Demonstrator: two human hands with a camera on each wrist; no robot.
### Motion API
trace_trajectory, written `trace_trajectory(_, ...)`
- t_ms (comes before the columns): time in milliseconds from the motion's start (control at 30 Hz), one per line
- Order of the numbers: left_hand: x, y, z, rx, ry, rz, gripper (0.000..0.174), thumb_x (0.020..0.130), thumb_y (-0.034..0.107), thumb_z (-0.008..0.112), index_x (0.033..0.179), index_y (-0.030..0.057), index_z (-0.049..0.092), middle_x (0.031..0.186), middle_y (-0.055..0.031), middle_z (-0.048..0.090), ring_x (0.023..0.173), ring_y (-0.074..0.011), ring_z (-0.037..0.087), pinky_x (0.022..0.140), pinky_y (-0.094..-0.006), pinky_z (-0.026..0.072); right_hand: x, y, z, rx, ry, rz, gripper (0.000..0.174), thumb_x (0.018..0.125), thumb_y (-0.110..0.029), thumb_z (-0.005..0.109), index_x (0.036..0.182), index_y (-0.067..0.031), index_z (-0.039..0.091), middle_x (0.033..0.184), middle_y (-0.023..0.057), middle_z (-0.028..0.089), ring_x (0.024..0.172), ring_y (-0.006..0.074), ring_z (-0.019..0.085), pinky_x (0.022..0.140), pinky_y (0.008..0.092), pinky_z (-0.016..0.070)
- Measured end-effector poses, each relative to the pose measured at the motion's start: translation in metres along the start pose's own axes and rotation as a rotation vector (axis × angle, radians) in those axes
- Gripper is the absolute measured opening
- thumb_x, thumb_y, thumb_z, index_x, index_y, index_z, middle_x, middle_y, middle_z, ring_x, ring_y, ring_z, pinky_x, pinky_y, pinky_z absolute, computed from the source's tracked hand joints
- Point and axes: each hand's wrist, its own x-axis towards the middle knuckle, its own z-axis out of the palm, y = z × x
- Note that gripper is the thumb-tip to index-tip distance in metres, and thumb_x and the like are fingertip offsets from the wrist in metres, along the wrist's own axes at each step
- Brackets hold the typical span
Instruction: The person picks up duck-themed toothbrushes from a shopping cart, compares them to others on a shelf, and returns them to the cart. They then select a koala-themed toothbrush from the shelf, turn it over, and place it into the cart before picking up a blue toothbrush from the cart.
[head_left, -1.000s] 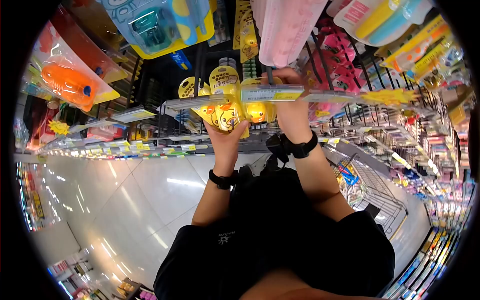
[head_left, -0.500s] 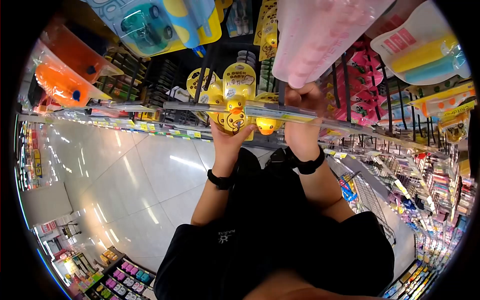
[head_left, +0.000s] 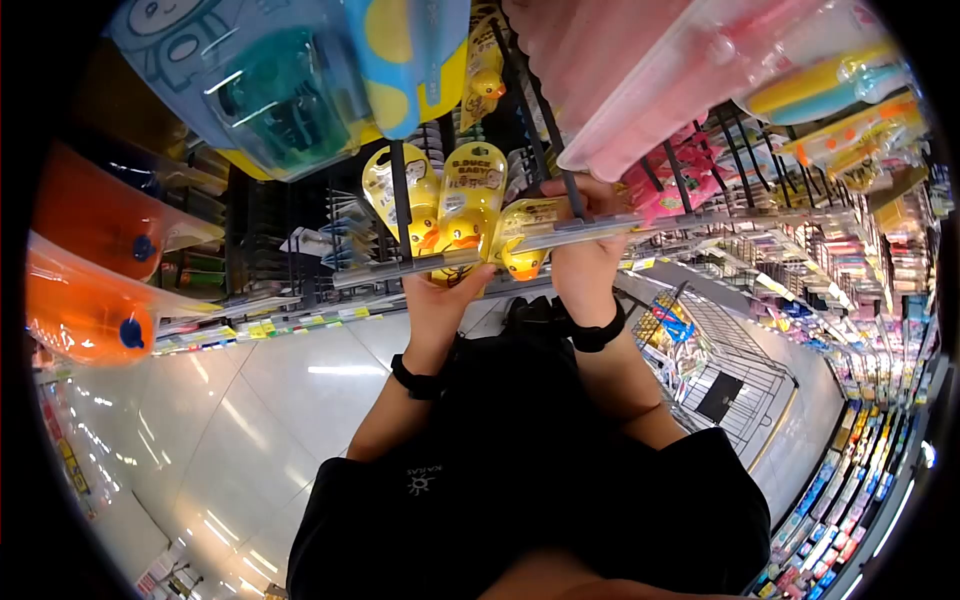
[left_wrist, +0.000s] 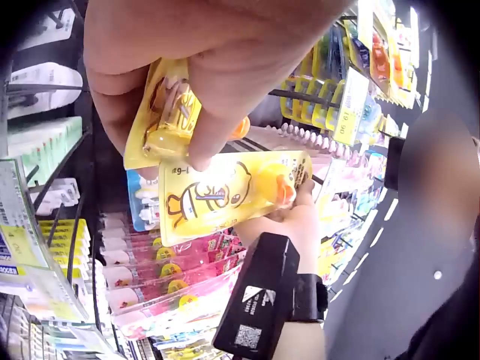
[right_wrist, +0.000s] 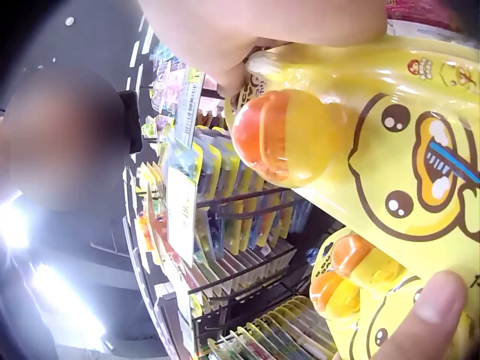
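In the head view my left hand [head_left: 438, 305] grips two yellow duck packages [head_left: 468, 205] from below, thumb across their lower ends. My right hand [head_left: 588, 265], to the right, holds a third duck package [head_left: 525, 262], its fingers partly hidden behind a clear shelf label strip [head_left: 580, 232]. The left wrist view shows the left hand [left_wrist: 217, 52] pinching yellow packs [left_wrist: 161, 139], with the third pack [left_wrist: 217, 196] against them and the right hand [left_wrist: 289, 225] at its far end. In the right wrist view the right hand [right_wrist: 285, 22] is at that pack's top, above the left thumb [right_wrist: 431, 319].
Black display hooks [head_left: 400, 190] surround the hands. A large blue package [head_left: 290, 90] hangs at upper left, pink packages [head_left: 640, 90] at upper right and orange ones [head_left: 90, 300] at far left. A wire shopping cart [head_left: 740, 380] stands at right on the pale floor.
The head view has moved closer to the hanging packages. The third duck package has tilted and shows more beside the right hand; the left hand keeps its grip on the two packs.
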Motion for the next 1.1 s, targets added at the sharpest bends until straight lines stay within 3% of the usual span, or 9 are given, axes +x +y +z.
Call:
trace_trajectory(133, 0.0, -0.006, 0.002, -0.029, -0.066, 0.049, 0.06, 0.079, -0.015, 0.072, 0.127, 0.0002, 0.038, 0.112, -0.014, 0.065, 0.091, -0.0213, 0.071, 0.076, -0.0317, 0.0607, -0.001, 0.004, 0.005, -0.069, 0.061, -0.063, 0.025, 0.092, 0.003, 0.063, 0.117, 0.0075, 0.061, 0.11, 0.0136, 0.07, 0.098, 0.0165, 0.067, 0.089, 0.0282, 0.0528)
trace_trajectory(433, -0.004, 0.004, 0.003, -0.029, 0.04, 0.089, 0.057, 0.08, -0.015, 0.071, 0.125, 0.0013, 0.04, 0.112, -0.014, 0.064, 0.091, -0.0205, 0.07, 0.076, -0.0317, 0.0615, 0.005, 0.011, 0.007, -0.112, 0.082, -0.15, 0.021, 0.094, -0.001, 0.063, 0.113, 0.0038, 0.059, 0.107, 0.0105, 0.068, 0.1, 0.0163, 0.065, 0.09, 0.0294, 0.051)
trace_trajectory(533, -0.002, 0.011, 0.009, -0.106, 0.078, 0.093, 0.049, 0.079, -0.01, 0.077, 0.117, -0.0022, 0.046, 0.1, -0.011, 0.068, 0.082, -0.0143, 0.069, 0.07, -0.0256, 0.0583, 0.014, 0.019, 0.006, -0.042, 0.155, 0.032, 0.022, 0.093, 0.006, 0.055, 0.114, 0.0, 0.06, 0.109, 0.0097, 0.065, 0.105, 0.0171, 0.061, 0.091, 0.0317, 0.0488)
trace_trajectory(633, 0.004, 0.009, 0.006, -0.088, 0.064, 0.107, 0.05, 0.08, -0.011, 0.073, 0.121, -0.0028, 0.046, 0.106, -0.0118, 0.066, 0.087, -0.0162, 0.069, 0.072, -0.0282, 0.0593, 0.023, 0.031, 0.01, 0.062, 0.16, -0.078, 0.03, 0.095, -0.007, 0.064, 0.123, 0.0022, 0.057, 0.105, 0.0065, 0.065, 0.097, 0.0127, 0.063, 0.085, 0.0278, 0.0504)
trace_trajectory(700, 0.011, 0.007, 0.004, -0.062, 0.048, 0.113, 0.051, 0.082, -0.012, 0.071, 0.125, -0.0029, 0.046, 0.113, -0.0133, 0.065, 0.092, -0.0183, 0.069, 0.074, -0.0302, 0.0603, 0.036, 0.042, 0.0, -0.058, 0.064, 0.047, 0.03, 0.096, -0.01, 0.064, 0.123, 0.0018, 0.058, 0.107, 0.0076, 0.066, 0.097, 0.0131, 0.063, 0.084, 0.0295, 0.0509)
trace_trajectory(800, 0.023, 0.006, 0.008, -0.09, 0.044, 0.173, 0.036, 0.084, -0.008, 0.07, 0.119, -0.0035, 0.061, 0.109, -0.0082, 0.068, 0.093, -0.013, 0.067, 0.079, -0.0265, 0.0552, 0.06, 0.054, -0.008, -0.541, -0.009, -0.316, 0.032, 0.09, -0.002, 0.065, 0.122, -0.0002, 0.061, 0.11, 0.0094, 0.067, 0.099, 0.0211, 0.065, 0.085, 0.0321, 0.0514)
trace_trajectory(967, 0.027, -0.002, -0.001, -0.067, 0.117, 0.227, 0.035, 0.084, -0.005, 0.072, 0.118, -0.0037, 0.061, 0.107, -0.0064, 0.068, 0.091, -0.0136, 0.067, 0.079, -0.0265, 0.0548, 0.086, 0.076, 0.0, -0.526, -0.017, -0.272, 0.033, 0.09, -0.002, 0.065, 0.123, -0.0001, 0.06, 0.111, 0.0096, 0.067, 0.099, 0.0212, 0.064, 0.085, 0.0321, 0.0511)
trace_trajectory(1067, 0.02, 0.004, -0.015, -0.042, 0.175, 0.007, 0.036, 0.083, -0.004, 0.075, 0.115, -0.0027, 0.062, 0.105, -0.009, 0.069, 0.087, -0.0145, 0.068, 0.075, -0.0282, 0.0567, 0.107, 0.094, 0.009, -0.556, 0.032, -0.278, 0.034, 0.09, -0.001, 0.064, 0.123, 0.0, 0.059, 0.111, 0.0097, 0.067, 0.1, 0.0212, 0.064, 0.085, 0.0321, 0.051)
trace_trajectory(1100, 0.015, 0.01, -0.011, -0.085, 0.197, 0.127, 0.04, 0.081, -0.005, 0.076, 0.117, -0.0002, 0.057, 0.105, -0.0082, 0.068, 0.088, -0.0148, 0.068, 0.076, -0.0287, 0.0571, 0.111, 0.098, 0.011, -0.567, 0.049, -0.279, 0.034, 0.09, -0.001, 0.064, 0.123, 0.0, 0.059, 0.112, 0.0097, 0.067, 0.1, 0.0213, 0.064, 0.085, 0.0321, 0.051)
